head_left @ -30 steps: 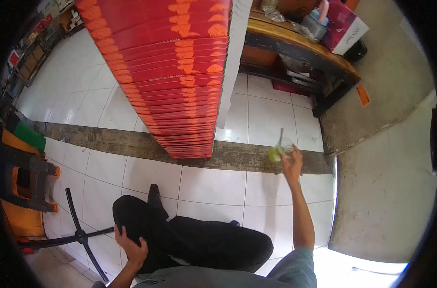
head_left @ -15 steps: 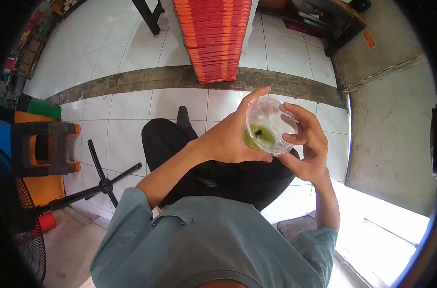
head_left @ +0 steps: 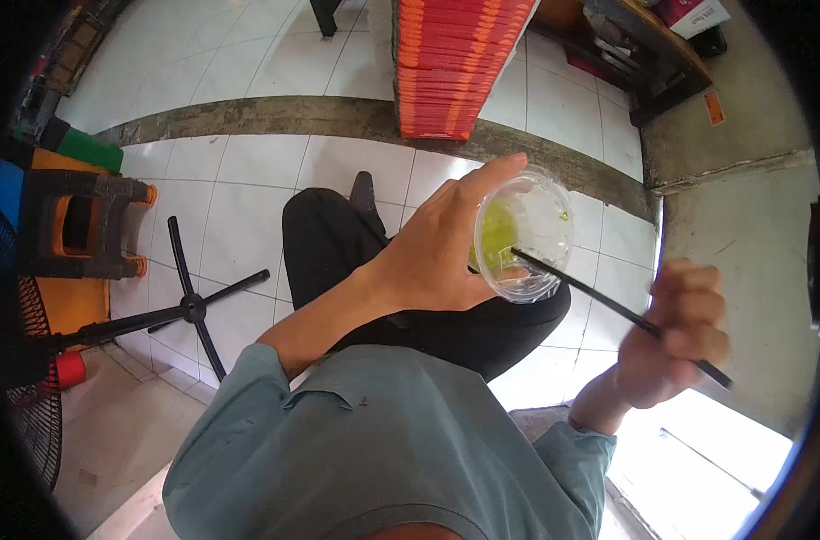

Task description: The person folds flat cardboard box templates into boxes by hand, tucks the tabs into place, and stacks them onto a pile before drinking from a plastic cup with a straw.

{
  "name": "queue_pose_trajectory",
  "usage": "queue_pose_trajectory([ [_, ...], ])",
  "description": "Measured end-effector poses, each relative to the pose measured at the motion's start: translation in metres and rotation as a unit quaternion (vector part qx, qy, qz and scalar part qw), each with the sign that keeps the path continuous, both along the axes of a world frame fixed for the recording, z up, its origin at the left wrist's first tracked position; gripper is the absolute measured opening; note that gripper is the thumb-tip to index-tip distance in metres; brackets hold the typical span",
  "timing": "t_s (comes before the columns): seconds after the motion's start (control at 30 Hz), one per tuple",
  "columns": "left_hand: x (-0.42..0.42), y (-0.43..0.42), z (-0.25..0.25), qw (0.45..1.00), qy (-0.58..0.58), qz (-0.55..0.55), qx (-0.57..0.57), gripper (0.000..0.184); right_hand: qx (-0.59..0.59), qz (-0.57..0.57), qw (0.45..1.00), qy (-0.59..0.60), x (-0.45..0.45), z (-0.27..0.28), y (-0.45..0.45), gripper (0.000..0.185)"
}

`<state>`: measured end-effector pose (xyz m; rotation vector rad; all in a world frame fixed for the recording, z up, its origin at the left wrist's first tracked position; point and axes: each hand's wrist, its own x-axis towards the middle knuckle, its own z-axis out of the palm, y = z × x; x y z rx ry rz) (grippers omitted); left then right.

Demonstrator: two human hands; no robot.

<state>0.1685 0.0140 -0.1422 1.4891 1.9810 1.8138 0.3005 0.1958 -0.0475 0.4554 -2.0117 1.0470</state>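
Observation:
My left hand (head_left: 437, 238) is wrapped around a clear plastic cup (head_left: 547, 209) above my lap, with its round top tilted toward me. Green liquid (head_left: 497, 238) shows inside, on the cup's left side. A long black straw (head_left: 590, 292) slants from the cup's top down to the right, its near end at the cup. My right hand (head_left: 675, 333), blurred by motion, has its fingers closed around the straw's outer part. Whether a lid covers the cup is hard to make out.
A tall red-and-orange stack (head_left: 455, 67) stands ahead on the tiled floor (head_left: 248, 202). On the left are a black fan stand (head_left: 192, 308) and a stool (head_left: 77, 223) with orange feet. A grey panel (head_left: 734, 261) rises at right.
My right hand has left the cup and moved right and down, now gripping the long black straw. My left hand still holds the cup. The view has shifted slightly.

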Motion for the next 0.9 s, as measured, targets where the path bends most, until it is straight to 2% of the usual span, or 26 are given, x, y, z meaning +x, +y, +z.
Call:
queue_pose_trajectory([
  [0.07, 0.000, -0.001, 0.002, 0.998, 0.043, 0.032, 0.036, 0.099, -0.033, 0.007, 0.999, 0.039, 0.010, 0.004, 0.005, 0.025],
  [0.17, 0.001, 0.001, 0.003, 0.996, 0.040, 0.034, 0.078, 0.099, -0.104, -0.028, 0.992, 0.066, 0.027, 0.006, 0.005, 0.025],
  [0.23, 0.002, 0.003, 0.006, 0.995, 0.045, 0.037, 0.082, 0.098, -0.038, -0.027, 0.998, 0.041, 0.022, 0.004, -0.009, 0.024],
  [0.33, 0.002, 0.007, 0.005, 0.996, 0.026, 0.027, 0.085, 0.098, -0.059, -0.054, 0.994, 0.069, 0.033, 0.011, -0.002, 0.023],
  [0.4, 0.002, 0.009, 0.005, 0.996, 0.002, 0.024, 0.086, 0.098, -0.031, -0.020, 0.997, 0.071, 0.031, 0.004, 0.008, 0.024],
  [0.53, 0.000, 0.014, 0.008, 0.995, 0.016, 0.023, 0.096, 0.097, -0.061, -0.113, 0.984, 0.125, 0.034, 0.005, 0.009, 0.027],
  [0.6, -0.003, 0.017, 0.008, 0.995, 0.019, 0.017, 0.094, 0.097, -0.031, -0.071, 0.995, 0.057, 0.033, -0.001, 0.009, 0.026],
  [0.63, -0.004, 0.019, 0.007, 0.994, 0.024, 0.024, 0.105, 0.097, -0.065, -0.091, 0.989, 0.099, 0.040, 0.003, 0.023, 0.029],
  [0.67, -0.003, 0.020, 0.006, 0.993, 0.024, 0.030, 0.109, 0.097, -0.151, -0.064, 0.976, 0.140, 0.043, 0.005, 0.031, 0.031],
  [0.77, -0.003, 0.022, 0.010, 0.992, 0.020, 0.037, 0.123, 0.097, -0.226, -0.045, 0.967, 0.103, 0.034, 0.001, 0.034, 0.028],
  [0.83, -0.002, 0.024, 0.015, 0.990, 0.012, 0.041, 0.137, 0.096, -0.399, -0.039, 0.906, 0.137, 0.037, -0.010, 0.041, 0.028],
  [0.87, -0.001, 0.025, 0.019, 0.989, 0.009, 0.042, 0.143, 0.096, -0.400, -0.040, 0.906, 0.135, 0.042, -0.017, 0.047, 0.028],
  [0.9, 0.000, 0.026, 0.024, 0.988, 0.005, 0.043, 0.148, 0.096, -0.462, -0.040, 0.876, 0.135, 0.045, -0.023, 0.051, 0.030],
])
